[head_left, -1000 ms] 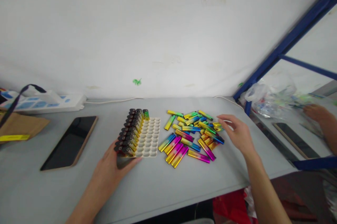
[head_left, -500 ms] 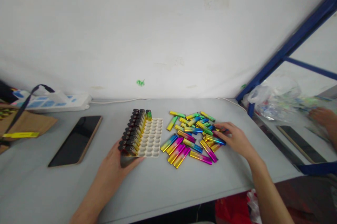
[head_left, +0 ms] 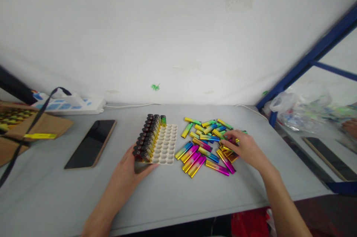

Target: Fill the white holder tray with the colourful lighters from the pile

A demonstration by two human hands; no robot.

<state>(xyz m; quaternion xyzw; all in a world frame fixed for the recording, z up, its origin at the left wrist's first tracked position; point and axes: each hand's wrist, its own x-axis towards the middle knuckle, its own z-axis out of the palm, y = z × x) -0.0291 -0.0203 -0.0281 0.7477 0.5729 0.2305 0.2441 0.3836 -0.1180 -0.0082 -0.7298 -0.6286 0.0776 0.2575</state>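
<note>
My left hand (head_left: 126, 168) is closed around the near left corner of a white tray (head_left: 165, 151) with rows of round pockets. Lighters (head_left: 147, 133) with black tops stand upright in its left columns, and a single green one (head_left: 163, 120) stands at the far end of the following column. To the tray's right lies a loose pile of shiny lighters (head_left: 205, 144) in gold, blue, green and pink. At the pile's right side, my right hand (head_left: 244, 148) has its fingers bent around a lighter, largely hidden; a bit of yellow shows between them.
A dark phone (head_left: 90, 144) lies left of the tray. Farther left are an open brown paper bag (head_left: 52, 122) with a black strap and a white power strip (head_left: 72, 106). A blue metal frame (head_left: 295, 71) borders the right side, with plastic bags (head_left: 295, 105) and another person's hand beyond.
The view has shifted slightly left. My right hand has drawn its fingers in over the pile's right side. My left hand stays on the tray.
</note>
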